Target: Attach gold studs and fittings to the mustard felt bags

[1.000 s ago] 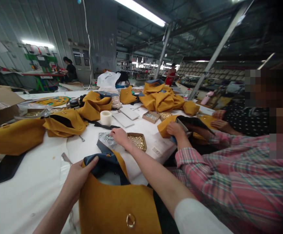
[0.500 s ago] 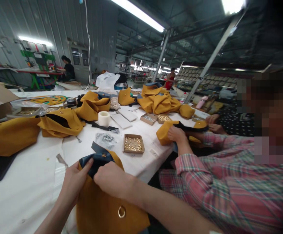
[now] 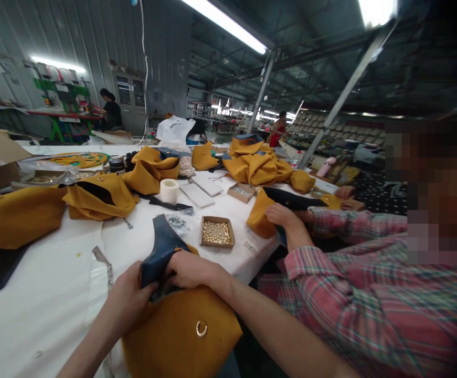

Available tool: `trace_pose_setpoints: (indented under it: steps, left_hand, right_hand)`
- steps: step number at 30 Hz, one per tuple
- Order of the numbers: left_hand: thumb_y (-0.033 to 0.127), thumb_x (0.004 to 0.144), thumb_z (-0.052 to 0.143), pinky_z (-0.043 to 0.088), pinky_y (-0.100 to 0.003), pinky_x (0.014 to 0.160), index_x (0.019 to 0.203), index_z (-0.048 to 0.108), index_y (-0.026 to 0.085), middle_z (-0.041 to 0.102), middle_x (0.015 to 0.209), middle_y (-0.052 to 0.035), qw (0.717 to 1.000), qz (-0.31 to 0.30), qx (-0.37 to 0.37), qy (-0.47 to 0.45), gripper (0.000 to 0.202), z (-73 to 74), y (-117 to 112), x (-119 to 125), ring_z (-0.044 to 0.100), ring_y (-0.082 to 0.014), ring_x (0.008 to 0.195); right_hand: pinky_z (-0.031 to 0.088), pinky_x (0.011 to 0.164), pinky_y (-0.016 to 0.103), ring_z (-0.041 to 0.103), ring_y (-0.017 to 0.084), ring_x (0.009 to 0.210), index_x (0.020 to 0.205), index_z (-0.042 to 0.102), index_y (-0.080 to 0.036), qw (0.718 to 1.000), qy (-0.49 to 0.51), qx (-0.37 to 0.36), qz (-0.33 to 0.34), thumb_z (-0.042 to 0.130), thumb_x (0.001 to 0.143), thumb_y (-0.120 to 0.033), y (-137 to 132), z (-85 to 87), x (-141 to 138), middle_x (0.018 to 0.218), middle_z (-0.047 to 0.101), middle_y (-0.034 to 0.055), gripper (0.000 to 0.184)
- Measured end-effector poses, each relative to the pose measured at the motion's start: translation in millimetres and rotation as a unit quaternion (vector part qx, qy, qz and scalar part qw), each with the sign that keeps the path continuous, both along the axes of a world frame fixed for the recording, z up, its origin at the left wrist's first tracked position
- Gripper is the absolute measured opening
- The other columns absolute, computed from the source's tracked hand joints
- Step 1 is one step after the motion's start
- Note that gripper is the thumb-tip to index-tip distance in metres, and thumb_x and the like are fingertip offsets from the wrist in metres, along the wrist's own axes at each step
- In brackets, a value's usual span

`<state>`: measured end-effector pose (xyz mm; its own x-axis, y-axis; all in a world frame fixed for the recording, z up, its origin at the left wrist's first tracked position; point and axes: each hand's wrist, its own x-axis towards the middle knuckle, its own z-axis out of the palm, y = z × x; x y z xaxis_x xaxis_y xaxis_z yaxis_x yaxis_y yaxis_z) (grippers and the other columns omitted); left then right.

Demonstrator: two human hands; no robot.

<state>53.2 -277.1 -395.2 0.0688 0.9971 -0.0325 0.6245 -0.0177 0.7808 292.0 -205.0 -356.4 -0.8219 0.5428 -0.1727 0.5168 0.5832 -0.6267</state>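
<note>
A mustard-yellow bag (image 3: 173,336) with blue inner material and a gold ring on its front is in front of me at the table edge. My left hand (image 3: 131,291) is closed on the left side of its mouth, thumb over the blue edge. Curled over the opening, my right hand (image 3: 191,269) grips the bag from the right; its fingertips are hidden inside. A blue flap (image 3: 163,239) rises above both hands. Just beyond lies a small cardboard box of gold-coloured metal pieces (image 3: 217,232), beside a plastic bag of silvery pieces (image 3: 178,223).
A co-worker in a plaid shirt (image 3: 342,283) handles another yellow bag (image 3: 260,215) close on my right. More yellow bags (image 3: 98,197) lie at the left and back of the white table (image 3: 55,294). A tape roll (image 3: 169,191) and white pads (image 3: 197,194) stand mid-table.
My right hand has moved deeper into the bag's mouth, and the opening has widened. The blue flap now stands higher. The co-worker's bag has shifted slightly, showing more black edge.
</note>
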Motion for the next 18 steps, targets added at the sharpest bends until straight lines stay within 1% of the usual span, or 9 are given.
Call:
trace_pose_setpoints:
  steps: [2, 4, 6, 8, 10, 12, 15, 17, 18]
  left_hand:
    - [0.024, 0.081, 0.073, 0.053, -0.042, 0.094, 0.107, 0.072, 0.024, 0.082, 0.108, -0.0096, 1.000, -0.007, 0.002, 0.024, 0.027, 2.7, -2, 2, 0.076, -0.0353, 0.107]
    - [0.019, 0.084, 0.074, 0.053, -0.039, 0.093, 0.107, 0.071, 0.024, 0.082, 0.111, -0.0107, 0.998, -0.023, 0.005, 0.065, 0.024, 6.6, -5, 6, 0.077, -0.0347, 0.109]
    - [0.012, 0.086, 0.070, 0.052, -0.037, 0.092, 0.102, 0.069, 0.024, 0.081, 0.111, -0.0113, 0.992, -0.044, 0.002, 0.119, 0.021, 10.1, -5, 10, 0.078, -0.0331, 0.108]
    - [0.002, 0.083, 0.063, 0.050, -0.036, 0.090, 0.095, 0.066, 0.024, 0.081, 0.107, -0.0120, 0.986, -0.053, -0.006, 0.160, 0.025, 11.8, -3, 13, 0.078, -0.0324, 0.107]
    - [-0.003, 0.078, 0.059, 0.048, -0.037, 0.087, 0.087, 0.061, 0.024, 0.081, 0.101, -0.0130, 0.984, -0.044, -0.018, 0.171, 0.029, 11.6, 2, 13, 0.078, -0.0330, 0.103]
    - [-0.005, 0.076, 0.058, 0.047, -0.037, 0.084, 0.085, 0.060, 0.024, 0.081, 0.097, -0.0145, 0.985, -0.035, -0.029, 0.169, 0.030, 10.8, 8, 10, 0.077, -0.0328, 0.097]
    - [-0.003, 0.082, 0.058, 0.045, -0.036, 0.078, 0.083, 0.063, 0.022, 0.082, 0.092, -0.0144, 0.986, -0.039, -0.036, 0.158, 0.026, 10.5, 16, 5, 0.076, -0.0301, 0.087]
    - [0.002, 0.086, 0.061, 0.044, -0.036, 0.075, 0.082, 0.066, 0.022, 0.082, 0.089, -0.0130, 0.987, -0.046, -0.036, 0.150, 0.021, 9.1, 21, 3, 0.075, -0.0295, 0.083]
    - [0.005, 0.087, 0.064, 0.044, -0.037, 0.074, 0.083, 0.068, 0.021, 0.082, 0.088, -0.0124, 0.987, -0.049, -0.034, 0.147, 0.017, 7.3, 22, 3, 0.075, -0.0299, 0.083]
  right_hand:
    - [0.058, 0.093, 0.022, 0.082, 0.018, 0.108, 0.114, 0.094, -0.026, 0.999, -0.024, 0.020, 0.030, 0.070, 0.096, -0.004, -1, 5.3, 1, 0.121, 0.091, 0.0008, 0.037]
    - [0.059, 0.096, 0.026, 0.082, 0.021, 0.111, 0.117, 0.093, -0.026, 0.995, -0.055, 0.073, 0.035, 0.067, 0.095, -0.002, -7, 11.9, 0, 0.124, 0.091, 0.0023, 0.042]
    - [0.060, 0.091, 0.032, 0.083, 0.025, 0.108, 0.119, 0.091, -0.026, 0.985, -0.089, 0.140, 0.039, 0.068, 0.099, -0.008, -20, 20.9, -2, 0.120, 0.091, 0.0047, 0.036]
    - [0.057, 0.079, 0.036, 0.083, 0.028, 0.097, 0.119, 0.087, -0.021, 0.967, -0.123, 0.219, 0.041, 0.065, 0.104, -0.011, -34, 32.9, -3, 0.111, 0.089, 0.0084, 0.028]
    - [0.052, 0.070, 0.037, 0.081, 0.027, 0.088, 0.114, 0.082, -0.018, 0.949, -0.130, 0.283, 0.041, 0.063, 0.107, -0.010, -46, 46.3, -1, 0.104, 0.087, 0.0098, 0.021]
    - [0.049, 0.069, 0.038, 0.078, 0.025, 0.084, 0.110, 0.079, -0.018, 0.943, -0.113, 0.309, 0.040, 0.066, 0.109, -0.010, -49, 57.4, 1, 0.102, 0.084, 0.0079, 0.015]
    - [0.050, 0.081, 0.040, 0.075, 0.025, 0.095, 0.102, 0.081, -0.021, 0.938, -0.091, 0.329, 0.061, 0.071, 0.110, -0.014, -43, 64.4, 5, 0.104, 0.081, 0.0055, 0.014]
    - [0.049, 0.092, 0.042, 0.072, 0.025, 0.101, 0.097, 0.082, -0.023, 0.934, -0.074, 0.337, 0.094, 0.073, 0.110, -0.016, -38, 65.5, 5, 0.106, 0.079, 0.0043, 0.017]
    - [0.048, 0.094, 0.042, 0.070, 0.024, 0.100, 0.097, 0.082, -0.024, 0.933, -0.064, 0.336, 0.112, 0.073, 0.110, -0.016, -38, 66.8, 4, 0.107, 0.078, 0.0034, 0.018]
